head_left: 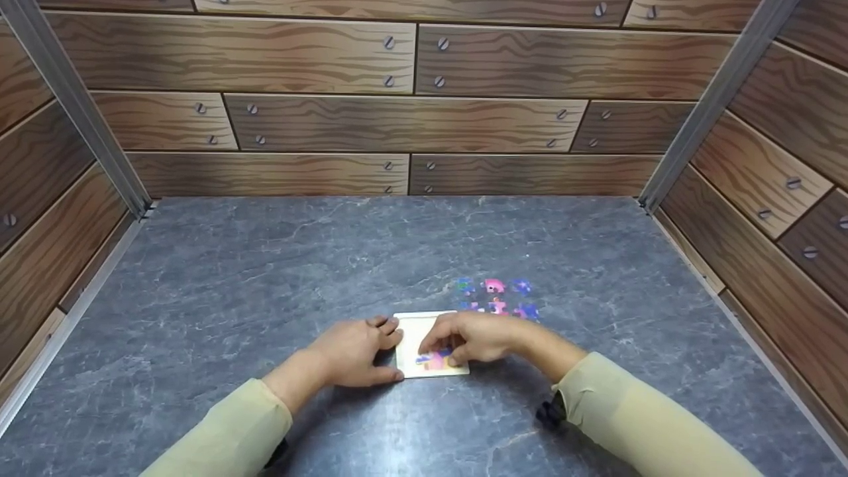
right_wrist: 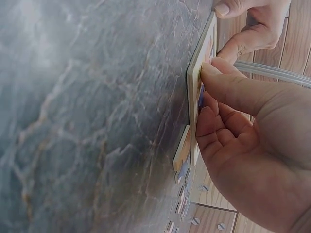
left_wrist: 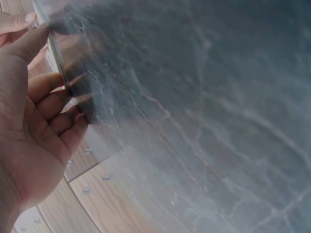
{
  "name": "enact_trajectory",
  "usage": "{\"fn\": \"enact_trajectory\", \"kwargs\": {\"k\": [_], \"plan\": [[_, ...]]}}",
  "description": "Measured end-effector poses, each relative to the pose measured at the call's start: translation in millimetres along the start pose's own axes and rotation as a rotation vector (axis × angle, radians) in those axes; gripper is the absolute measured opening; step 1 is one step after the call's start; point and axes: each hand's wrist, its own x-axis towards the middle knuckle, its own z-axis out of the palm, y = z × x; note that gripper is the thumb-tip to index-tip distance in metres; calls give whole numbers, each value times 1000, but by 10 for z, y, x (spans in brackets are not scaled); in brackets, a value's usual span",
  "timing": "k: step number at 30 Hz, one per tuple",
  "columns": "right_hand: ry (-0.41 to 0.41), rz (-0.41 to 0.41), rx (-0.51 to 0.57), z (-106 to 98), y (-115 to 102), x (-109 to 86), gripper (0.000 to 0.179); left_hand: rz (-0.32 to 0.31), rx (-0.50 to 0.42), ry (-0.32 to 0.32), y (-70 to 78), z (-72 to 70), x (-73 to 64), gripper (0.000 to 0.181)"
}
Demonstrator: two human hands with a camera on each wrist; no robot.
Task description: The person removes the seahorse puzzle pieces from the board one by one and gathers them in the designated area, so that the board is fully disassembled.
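A small pale puzzle board (head_left: 412, 334) lies on the table, with joined colourful pieces (head_left: 434, 362) along its near side. My left hand (head_left: 358, 351) rests at the board's left edge, fingers spread, thumb at the near left corner. In the left wrist view, the left fingertips (left_wrist: 77, 119) touch that edge. Over the board's right part, my right hand (head_left: 480, 336) holds a puzzle piece (right_wrist: 201, 98) between thumb and curled fingers, close against the board. The right hand hides most of that piece and part of the board.
Loose puzzle pieces lie in rows beyond the right hand, among them a pink piece (head_left: 494, 285), a blue one (head_left: 522, 286) and a purple one (head_left: 527, 311). The grey marbled table (head_left: 298, 258) is bounded by wood-patterned walls (head_left: 318, 122) at the back and sides.
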Motion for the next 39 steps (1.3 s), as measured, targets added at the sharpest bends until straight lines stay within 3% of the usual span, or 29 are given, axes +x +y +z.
{"fn": "enact_trajectory", "kwargs": {"k": [21, 39], "plan": [[3, 41, 59, 27, -16, 2, 46, 8, 7, 27, -1, 23, 13, 71], [13, 11, 110, 24, 28, -24, 42, -4, -1, 11, 7, 7, 10, 71]]}}
